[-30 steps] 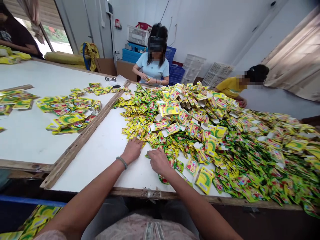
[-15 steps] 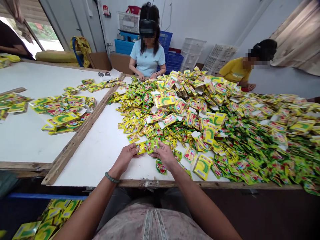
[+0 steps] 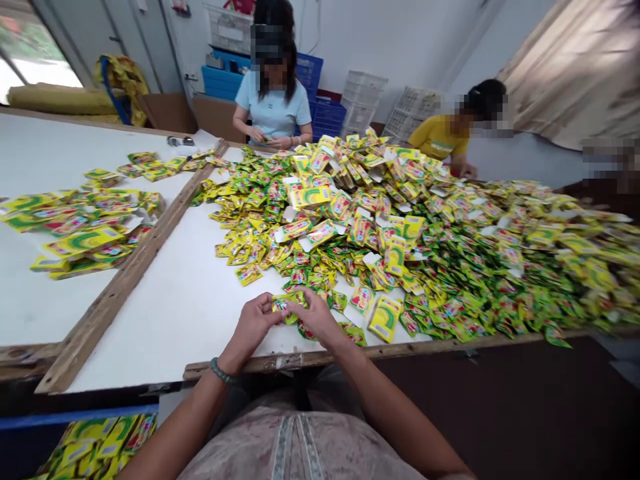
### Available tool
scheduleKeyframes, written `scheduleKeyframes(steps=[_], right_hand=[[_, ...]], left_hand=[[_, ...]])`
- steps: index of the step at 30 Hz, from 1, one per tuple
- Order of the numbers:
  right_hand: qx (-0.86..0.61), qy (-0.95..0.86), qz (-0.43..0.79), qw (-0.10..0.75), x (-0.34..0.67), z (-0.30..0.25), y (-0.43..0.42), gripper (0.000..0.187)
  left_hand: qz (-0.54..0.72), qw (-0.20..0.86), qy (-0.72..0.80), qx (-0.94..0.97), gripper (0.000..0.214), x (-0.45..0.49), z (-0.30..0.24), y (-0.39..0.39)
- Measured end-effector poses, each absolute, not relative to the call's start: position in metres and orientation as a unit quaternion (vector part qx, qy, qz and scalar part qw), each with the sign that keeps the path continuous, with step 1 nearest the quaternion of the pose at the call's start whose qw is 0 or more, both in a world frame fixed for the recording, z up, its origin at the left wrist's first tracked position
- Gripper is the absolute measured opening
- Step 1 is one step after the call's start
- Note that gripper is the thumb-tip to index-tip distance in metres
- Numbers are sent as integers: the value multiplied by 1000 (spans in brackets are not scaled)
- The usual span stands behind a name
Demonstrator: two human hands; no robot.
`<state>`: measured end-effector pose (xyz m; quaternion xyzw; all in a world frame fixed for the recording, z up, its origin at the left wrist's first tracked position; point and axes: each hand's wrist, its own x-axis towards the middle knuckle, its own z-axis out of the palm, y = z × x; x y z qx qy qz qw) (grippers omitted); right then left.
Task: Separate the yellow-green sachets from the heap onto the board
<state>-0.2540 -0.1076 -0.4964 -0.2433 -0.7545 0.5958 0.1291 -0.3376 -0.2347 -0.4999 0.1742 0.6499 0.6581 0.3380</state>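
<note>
Yellow-green sachet (image 3: 280, 304), maybe more than 1, pinched between your left hand (image 3: 254, 325) and right hand (image 3: 320, 321), both nearly closed. Long axis runs left-right, roughly along the table's (image 3: 190, 280) near edge. Nearest yellow carton (image 3: 385, 319): right, by that edge; your right hand's closer.

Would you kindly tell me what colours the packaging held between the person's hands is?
The packaging is green and yellow, showing best in the head view.
</note>
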Motion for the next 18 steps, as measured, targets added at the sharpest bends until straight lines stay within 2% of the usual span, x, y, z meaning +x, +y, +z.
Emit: scheduleKeyframes(steps=[2,4,10,13,18], right_hand=[[-241,-773,576,113,-249,-492,-108,29],[-254,-776,561,135,-239,-487,-103,25],[-408,-688,551,239,-162,-478,-39,34],[-488,-639,524,281,-121,-481,5,36],[-535,-595,568,192,-104,-493,26,35]], left_hand=[[640,340,664,184,36,-333,-502,-231],[614,355,676,201,35,-330,-502,-228],[481,401,681,379,33,-320,-491,-222],[427,379,682,457,31,-317,-490,-213],[363,255,786,432,42,-324,-491,-195]])
